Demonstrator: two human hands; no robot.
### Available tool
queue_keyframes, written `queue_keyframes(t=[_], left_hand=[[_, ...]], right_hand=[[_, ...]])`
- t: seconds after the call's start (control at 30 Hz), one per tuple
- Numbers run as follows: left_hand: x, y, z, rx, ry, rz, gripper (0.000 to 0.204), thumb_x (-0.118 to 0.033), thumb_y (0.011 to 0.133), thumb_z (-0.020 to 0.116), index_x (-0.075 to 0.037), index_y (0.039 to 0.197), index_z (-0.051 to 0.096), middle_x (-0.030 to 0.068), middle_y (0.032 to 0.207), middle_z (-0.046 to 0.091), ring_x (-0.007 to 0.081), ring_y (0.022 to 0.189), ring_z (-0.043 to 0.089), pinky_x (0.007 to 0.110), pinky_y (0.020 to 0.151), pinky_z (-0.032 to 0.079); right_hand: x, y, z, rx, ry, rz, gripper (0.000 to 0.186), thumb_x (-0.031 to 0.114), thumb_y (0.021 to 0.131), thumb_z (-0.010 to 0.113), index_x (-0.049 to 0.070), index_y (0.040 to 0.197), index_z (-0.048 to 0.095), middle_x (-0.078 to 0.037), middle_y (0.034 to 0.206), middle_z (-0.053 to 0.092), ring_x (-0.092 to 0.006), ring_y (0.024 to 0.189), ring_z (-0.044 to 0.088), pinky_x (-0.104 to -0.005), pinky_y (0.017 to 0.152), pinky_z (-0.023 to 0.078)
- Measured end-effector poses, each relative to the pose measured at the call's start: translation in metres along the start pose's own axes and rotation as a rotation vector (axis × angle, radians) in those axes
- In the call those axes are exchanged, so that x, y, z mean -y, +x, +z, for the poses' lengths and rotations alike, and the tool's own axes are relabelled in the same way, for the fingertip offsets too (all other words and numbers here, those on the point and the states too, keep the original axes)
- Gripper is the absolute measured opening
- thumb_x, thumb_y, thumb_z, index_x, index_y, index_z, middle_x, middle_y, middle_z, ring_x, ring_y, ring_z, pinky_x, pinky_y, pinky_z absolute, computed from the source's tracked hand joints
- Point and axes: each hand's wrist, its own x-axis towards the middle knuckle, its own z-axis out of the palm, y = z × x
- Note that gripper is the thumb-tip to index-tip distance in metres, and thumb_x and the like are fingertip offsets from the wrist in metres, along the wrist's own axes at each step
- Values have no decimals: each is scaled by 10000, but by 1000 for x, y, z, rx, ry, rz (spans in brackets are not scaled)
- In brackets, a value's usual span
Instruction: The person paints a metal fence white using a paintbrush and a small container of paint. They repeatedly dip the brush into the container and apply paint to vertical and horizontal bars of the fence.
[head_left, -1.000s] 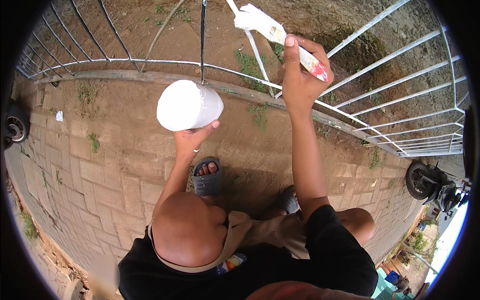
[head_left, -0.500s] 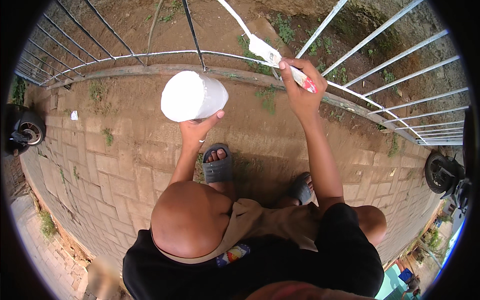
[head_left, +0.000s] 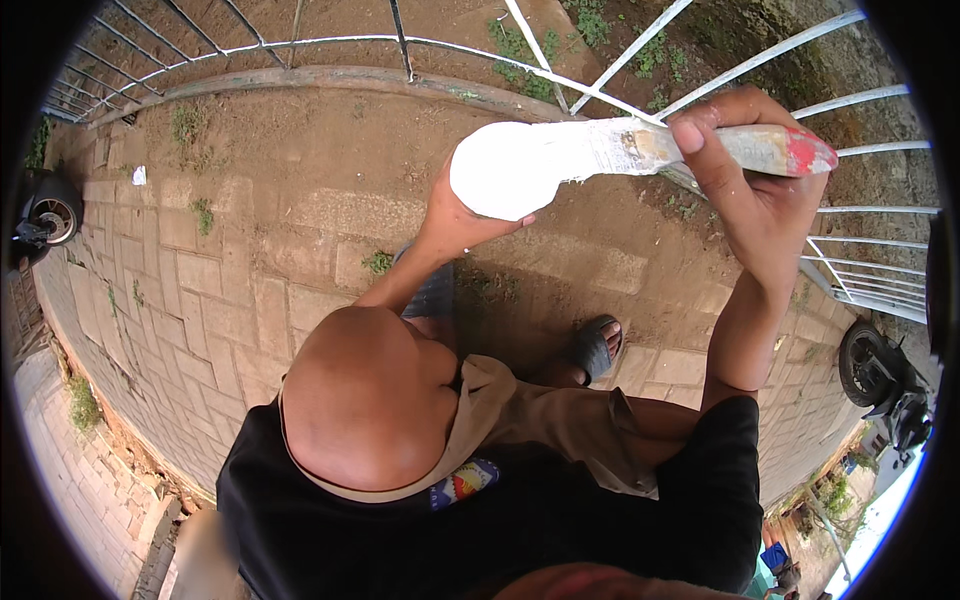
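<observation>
- Brush (head_left: 700, 150): one, held level in front of the fence (head_left: 860, 100), its bristle end dipped into the cup (head_left: 505, 170). Its flat wooden handle is smeared with white paint and has a red tip.
- Handling, as a judgement: the brush looks light and stiff in the handle, soft at the bristles. Wet paint on the handle may make it slippery, so the drier stretch near the red tip looks the best place to grip.
- Right hand (head_left: 755, 190): fingers closed round the handle, thumb pressed on top, red tip sticking out past the hand.
- Cup: one, white, tilted so its mouth faces the brush. It looks thin-walled and light, likely to buckle if squeezed and to spill if tipped further; a hold from below and behind suits it.
- Left hand (head_left: 455, 215): cupped under and behind the cup, fingers curled on its lower wall. How far they wrap round I cannot tell, since the cup hides them.
- Fence: one run of pale metal bars, curving across the top and down the right side.
- Sandals: two, dark, on the dirt below; one (head_left: 595, 345) shows clearly, the other (head_left: 435, 290) is partly hidden by the left forearm.
- Motorbikes: two, one at the left rim (head_left: 45, 215), one at the right (head_left: 885, 385), both well apart from the hands.
</observation>
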Motion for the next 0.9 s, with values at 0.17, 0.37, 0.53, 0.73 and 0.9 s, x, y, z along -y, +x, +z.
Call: queue_keyframes(t=[0.17,0.37,0.53,0.73,0.9], left_hand=[[30,-3,1,91,95,116,934,-158,587,958,-19,1399,518,160,1346,581,299,1251,598,425,1056,491],[14,-6,7,110,193,224,876,-200,612,934,-35,1377,539,165,1355,579,356,1275,579,436,1071,473],[11,-7,10,103,168,259,846,-210,631,922,-38,1369,546,167,1368,576,364,1285,574,438,1065,478],[6,-9,9,100,161,231,842,-204,642,911,-35,1377,536,168,1377,574,372,1294,570,446,1068,481],[3,-9,7,90,183,241,843,-197,641,905,-36,1381,534,175,1370,574,376,1287,573,449,1071,480]], right_hand=[[-18,-18,20,228,-230,-193,127,78,815,842,29,869,738,-69,797,738,-180,680,671,-298,625,520],[-34,-24,42,339,-400,-249,151,104,797,848,43,898,755,-63,838,749,-213,718,627,-330,624,496],[-37,-28,54,470,-513,-257,173,194,810,832,71,908,761,-74,815,733,-239,777,642,-364,653,521],[-43,-35,60,473,-566,-223,140,191,813,804,83,889,757,-66,777,714,-238,767,641,-373,658,522],[-40,-32,61,425,-542,-257,112,194,812,772,94,856,744,-57,718,682,-238,763,631,-382,653,517]])
